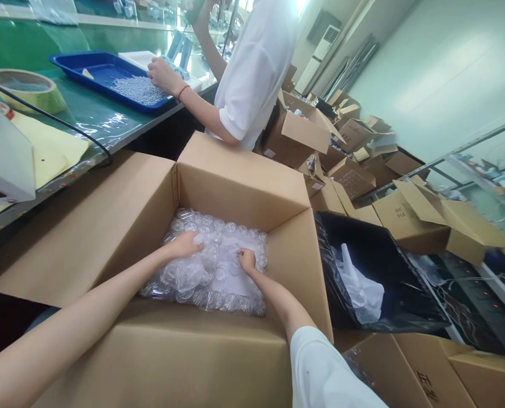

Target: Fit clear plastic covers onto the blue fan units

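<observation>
The fingers of the left hand [187, 245] curl loosely over a clear plastic bag of small transparent round caps [209, 266], resting on its upper left part; whether they pinch the film cannot be told. The fingers of the right hand [247, 260] are bunched tight, gripping a fold of the same bag near its middle. The bag lies at the bottom of a large open brown cardboard box [235, 181], whose raised flaps wall in both forearms. Just right of the box stands a bin lined with a black plastic sack [388, 266] holding crumpled white film. To the left runs a green bench [86, 113] carrying a blue plastic tray [103, 71] of small silvery parts, where a co-worker's hand [162, 73] rests. More open cartons [405, 218] are stacked behind.
</observation>
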A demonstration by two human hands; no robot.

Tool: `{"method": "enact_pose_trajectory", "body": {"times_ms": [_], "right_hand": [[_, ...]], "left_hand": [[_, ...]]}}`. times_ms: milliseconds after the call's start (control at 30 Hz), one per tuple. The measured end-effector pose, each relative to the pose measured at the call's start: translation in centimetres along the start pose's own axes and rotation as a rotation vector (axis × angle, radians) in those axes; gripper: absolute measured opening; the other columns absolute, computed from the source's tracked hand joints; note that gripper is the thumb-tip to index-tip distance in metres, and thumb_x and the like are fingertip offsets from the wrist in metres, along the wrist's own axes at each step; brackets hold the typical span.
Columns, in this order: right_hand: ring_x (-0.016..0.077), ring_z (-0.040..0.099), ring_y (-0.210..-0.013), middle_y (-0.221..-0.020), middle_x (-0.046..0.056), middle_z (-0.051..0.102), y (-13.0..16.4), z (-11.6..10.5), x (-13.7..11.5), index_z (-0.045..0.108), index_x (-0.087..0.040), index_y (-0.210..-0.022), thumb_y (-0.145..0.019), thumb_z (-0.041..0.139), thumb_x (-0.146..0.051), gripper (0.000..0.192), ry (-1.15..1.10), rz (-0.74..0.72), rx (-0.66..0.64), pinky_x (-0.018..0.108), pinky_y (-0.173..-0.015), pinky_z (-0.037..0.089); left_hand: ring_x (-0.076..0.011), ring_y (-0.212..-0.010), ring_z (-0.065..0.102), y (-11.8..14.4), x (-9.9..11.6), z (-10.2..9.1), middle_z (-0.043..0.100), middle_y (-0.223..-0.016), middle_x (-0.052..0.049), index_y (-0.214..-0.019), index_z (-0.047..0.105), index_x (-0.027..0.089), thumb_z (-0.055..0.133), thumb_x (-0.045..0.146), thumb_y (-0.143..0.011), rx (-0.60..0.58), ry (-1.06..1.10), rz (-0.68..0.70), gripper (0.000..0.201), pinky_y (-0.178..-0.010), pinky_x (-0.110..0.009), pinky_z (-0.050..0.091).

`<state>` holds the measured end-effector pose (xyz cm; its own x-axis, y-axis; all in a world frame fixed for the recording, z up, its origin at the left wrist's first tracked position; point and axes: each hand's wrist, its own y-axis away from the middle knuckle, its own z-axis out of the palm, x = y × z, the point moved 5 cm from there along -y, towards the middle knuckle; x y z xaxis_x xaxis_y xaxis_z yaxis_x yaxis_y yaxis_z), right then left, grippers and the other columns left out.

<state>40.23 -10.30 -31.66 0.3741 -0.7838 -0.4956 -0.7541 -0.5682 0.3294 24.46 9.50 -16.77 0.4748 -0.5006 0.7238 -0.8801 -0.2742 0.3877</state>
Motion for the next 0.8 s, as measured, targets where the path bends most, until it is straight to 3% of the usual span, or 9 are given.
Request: {"method": "enact_pose_trajectory", "body": {"times_ms": [233,400,467,600,700,800], "right_hand": [[0.0187,0.062,-0.094,-0.111,0.007,0.061,0.9,-3.4,-2.9,0.059,-0.015,-0.111,-0.092,0.056,-0.032,0.025,-0.053,-0.145,-0.063,0.039,-0.081,0.053],[0.0161,0.063,-0.086,-0.099,0.004,0.065,3.0,-4.9,-9.3,0.062,-0.013,-0.101,-0.090,0.059,-0.029,0.020,-0.123,-0.349,-0.162,0.036,-0.077,0.054],[0.0159,0.064,-0.085,-0.095,0.003,0.065,3.9,-4.9,-12.5,0.062,-0.012,-0.097,-0.089,0.060,-0.027,0.017,-0.153,-0.420,-0.175,0.035,-0.077,0.055],[0.0149,0.065,-0.085,-0.095,0.003,0.067,4.7,-5.1,-16.6,0.064,-0.013,-0.098,-0.087,0.063,-0.024,0.015,-0.182,-0.495,-0.183,0.033,-0.077,0.055],[0.0177,0.063,-0.095,-0.108,0.006,0.065,3.8,-6.4,-15.1,0.061,-0.014,-0.109,-0.090,0.060,-0.027,0.024,-0.122,-0.455,-0.166,0.038,-0.083,0.053],[0.0246,0.055,-0.114,-0.130,0.010,0.053,2.5,-8.1,-9.5,0.053,-0.017,-0.123,-0.092,0.056,-0.029,0.034,0.043,-0.317,-0.140,0.048,-0.095,0.046]], "left_hand": [[-0.0236,-0.106,0.059,-0.3,0.3,0.7,0.063,-0.114,-0.011,-0.108,0.059,0.012,0.060,0.026,-0.084,-0.029,-0.135,0.042,0.029,-0.095,-0.045,0.044],[-0.0295,-0.114,0.058,0.2,1.9,1.4,0.063,-0.123,-0.014,-0.114,0.059,0.013,0.061,0.031,-0.068,-0.035,-0.114,0.160,0.049,-0.099,-0.035,0.040],[-0.0286,-0.105,0.062,0.4,2.5,1.8,0.068,-0.114,-0.010,-0.107,0.063,0.015,0.060,0.038,-0.065,-0.047,-0.094,0.196,0.048,-0.091,-0.032,0.044],[-0.0262,-0.074,0.065,0.5,2.6,2.1,0.071,-0.071,-0.005,-0.066,0.064,0.017,0.056,0.041,-0.062,-0.021,-0.075,0.157,0.025,-0.065,-0.029,0.046],[-0.0228,-0.064,0.062,0.3,2.0,1.1,0.065,-0.060,-0.004,-0.058,0.058,0.017,0.052,0.038,-0.064,0.075,-0.034,0.070,0.022,-0.058,-0.027,0.043],[-0.0203,-0.061,0.059,0.2,1.3,-0.8,0.062,-0.060,-0.003,-0.060,0.055,0.017,0.047,0.035,-0.065,0.169,0.034,-0.008,0.020,-0.056,-0.027,0.043]]}}
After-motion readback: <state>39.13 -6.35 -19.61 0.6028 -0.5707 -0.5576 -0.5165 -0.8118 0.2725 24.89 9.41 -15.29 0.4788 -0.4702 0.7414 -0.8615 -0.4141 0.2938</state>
